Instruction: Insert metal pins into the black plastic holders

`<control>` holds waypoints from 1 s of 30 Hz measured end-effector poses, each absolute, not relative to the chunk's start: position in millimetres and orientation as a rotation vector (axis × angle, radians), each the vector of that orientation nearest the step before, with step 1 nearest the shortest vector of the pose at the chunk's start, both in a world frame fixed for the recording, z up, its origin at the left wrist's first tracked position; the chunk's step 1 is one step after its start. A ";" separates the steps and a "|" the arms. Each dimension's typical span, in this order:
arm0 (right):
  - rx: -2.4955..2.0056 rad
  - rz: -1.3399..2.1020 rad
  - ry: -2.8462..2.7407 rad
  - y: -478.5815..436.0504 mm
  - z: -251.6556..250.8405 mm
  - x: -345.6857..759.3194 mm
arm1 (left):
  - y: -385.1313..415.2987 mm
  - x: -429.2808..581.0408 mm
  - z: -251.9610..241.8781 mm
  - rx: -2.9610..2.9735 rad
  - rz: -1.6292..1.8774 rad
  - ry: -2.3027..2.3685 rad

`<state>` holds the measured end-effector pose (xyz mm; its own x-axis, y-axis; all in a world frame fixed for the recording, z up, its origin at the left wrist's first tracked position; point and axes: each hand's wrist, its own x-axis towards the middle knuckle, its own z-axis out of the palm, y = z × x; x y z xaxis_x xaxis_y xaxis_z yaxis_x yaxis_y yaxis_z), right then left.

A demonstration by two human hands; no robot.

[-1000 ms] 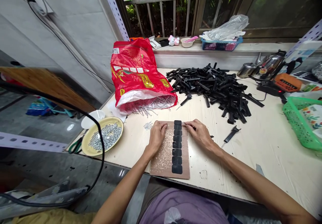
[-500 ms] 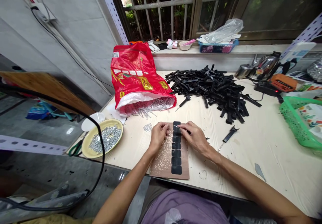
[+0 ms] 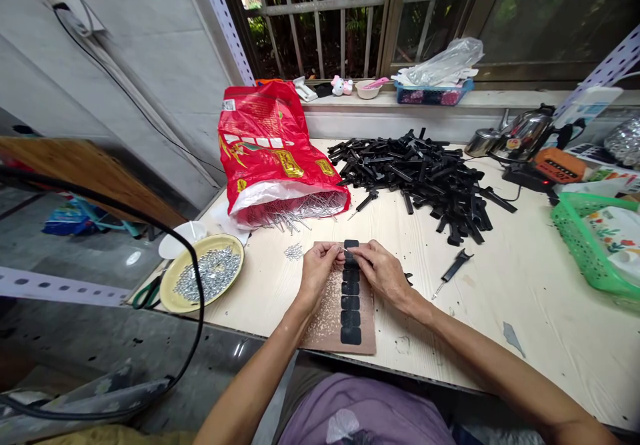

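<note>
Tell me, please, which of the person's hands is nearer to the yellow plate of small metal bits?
Left. The left hand rests on the brown board, just right of the yellow plate; the right hand lies farther right, beyond the left hand.

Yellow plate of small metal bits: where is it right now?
In the head view the yellow plate sits at the table's near left edge, left of the left hand, in front of the red bag, with green-handled scissors beside it.
</note>
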<state>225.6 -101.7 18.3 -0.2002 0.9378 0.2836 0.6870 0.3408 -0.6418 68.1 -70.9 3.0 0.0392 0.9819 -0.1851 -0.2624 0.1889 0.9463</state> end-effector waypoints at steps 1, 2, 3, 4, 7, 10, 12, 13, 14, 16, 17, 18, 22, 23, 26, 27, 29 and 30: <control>-1.412 0.500 -1.965 -101.5 18.4 225.3 | -70.8 68.0 2.4 0.906 1.179 1.099; -1.409 0.496 -1.964 -101.1 18.1 224.9 | -70.8 68.1 2.1 0.926 1.178 1.110; -1.409 0.491 -1.964 -100.6 17.6 224.5 | -71.1 68.1 1.9 0.943 1.171 1.114; -1.411 0.485 -1.965 -100.1 16.8 224.1 | -71.6 68.2 2.0 0.958 1.166 1.114; -1.432 0.459 -1.977 -99.4 14.7 223.1 | -73.3 67.7 1.9 0.974 1.173 1.091; -1.470 0.425 -2.005 -101.0 14.6 222.5 | -73.7 65.3 0.1 0.988 1.149 1.090; -1.491 0.410 -2.016 -102.7 15.6 222.4 | -72.9 62.7 -1.3 1.017 1.123 1.101; -1.499 0.405 -2.018 -103.6 16.2 222.3 | -72.2 61.3 -1.8 1.028 1.112 1.104; -1.505 0.399 -2.021 -104.3 16.7 222.2 | -71.5 59.9 -2.0 1.026 1.103 1.100; -1.511 0.379 -2.030 -105.3 17.2 222.3 | -70.1 57.5 -1.8 0.986 1.071 1.076; -1.512 0.366 -2.038 -105.6 17.0 222.6 | -69.6 56.5 -1.5 0.953 1.049 1.062; -1.513 0.350 -2.048 -105.9 16.7 222.9 | -69.1 55.4 -1.4 0.922 1.029 1.051; -1.516 0.290 -2.115 -106.9 14.2 225.7 | -68.8 51.5 -2.5 0.885 0.957 1.032; -1.510 0.274 -2.143 -107.1 13.8 226.7 | -69.1 50.7 -3.0 0.895 0.940 1.029; -1.475 0.192 -2.233 -107.5 13.5 229.3 | -70.7 49.4 -3.9 0.935 0.896 1.031; -1.469 0.150 -2.256 -107.6 13.7 229.9 | -71.2 49.3 -4.0 0.945 0.888 1.035; -1.473 0.069 -2.283 -107.6 14.1 230.3 | -71.9 49.3 -4.0 0.958 0.887 1.039; -1.479 0.042 -2.288 -107.7 14.4 230.2 | -72.0 49.4 -4.1 0.961 0.893 1.041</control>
